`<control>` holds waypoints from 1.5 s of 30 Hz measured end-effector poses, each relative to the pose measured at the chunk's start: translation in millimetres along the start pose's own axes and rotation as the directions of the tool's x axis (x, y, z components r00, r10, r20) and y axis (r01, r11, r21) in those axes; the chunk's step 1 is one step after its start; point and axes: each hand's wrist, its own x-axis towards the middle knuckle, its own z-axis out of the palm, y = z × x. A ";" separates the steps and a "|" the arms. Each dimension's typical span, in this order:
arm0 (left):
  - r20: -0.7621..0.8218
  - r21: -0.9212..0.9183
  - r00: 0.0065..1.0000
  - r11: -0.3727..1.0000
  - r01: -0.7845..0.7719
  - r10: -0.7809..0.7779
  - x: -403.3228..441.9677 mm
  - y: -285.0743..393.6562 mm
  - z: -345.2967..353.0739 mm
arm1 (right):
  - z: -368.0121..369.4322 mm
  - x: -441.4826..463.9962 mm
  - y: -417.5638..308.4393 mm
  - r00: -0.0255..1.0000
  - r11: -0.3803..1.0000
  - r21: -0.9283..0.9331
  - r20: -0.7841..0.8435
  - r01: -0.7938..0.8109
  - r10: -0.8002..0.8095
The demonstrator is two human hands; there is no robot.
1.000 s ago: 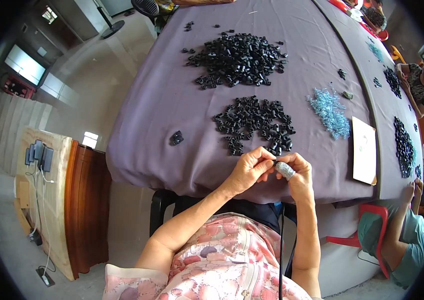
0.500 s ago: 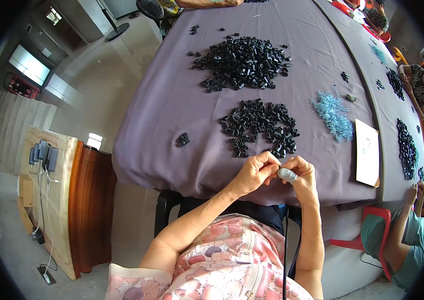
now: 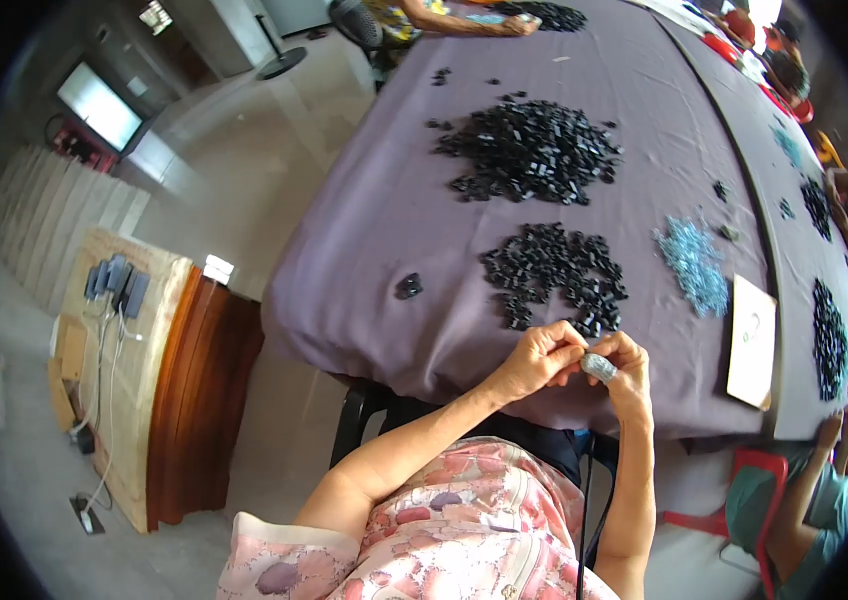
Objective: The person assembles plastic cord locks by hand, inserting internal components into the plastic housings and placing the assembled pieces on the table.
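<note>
My left hand (image 3: 541, 362) and my right hand (image 3: 631, 375) meet above the near edge of the table, their fingertips pinched together. Whatever sits between the fingers is too small and covered to make out. A silvery-grey wrapping (image 3: 599, 367), like tape, appears to go round my right thumb. Just beyond my hands lies a loose spread of small black plastic pieces (image 3: 556, 272). Farther back is a larger heap of similar black pieces (image 3: 544, 150). To the right is a pile of thin, clear-bluish small parts (image 3: 694, 265).
A pale card (image 3: 750, 342) lies at the right, by the seam of the purple-grey tablecloth (image 3: 364, 260). One black piece (image 3: 409, 286) sits apart at the left. Other people's hands (image 3: 522, 25) work at the far end and right side. A wooden cabinet (image 3: 206, 400) stands left.
The view has shifted, so the table and my hands appear farther right and lower. My hands stay pinched together. At the far end, another person's hand has come into view by black pieces.
</note>
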 end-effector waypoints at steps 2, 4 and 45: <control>-0.017 0.029 1.000 1.000 0.001 -0.001 -0.2 -1.9 0.2 | -0.4 0.8 3.3 1.000 1.000 0.012 0.008 0.028 -0.028; -0.009 -0.009 1.000 1.000 -0.004 0.004 0.0 -1.1 -0.7 | 2.8 0.9 3.0 1.000 0.999 0.029 -0.004 0.027 -0.027; 0.029 0.070 0.994 0.992 0.104 -0.106 1.4 10.4 -3.9 | 5.3 -5.0 -8.9 0.998 0.998 0.012 0.021 -0.063 0.063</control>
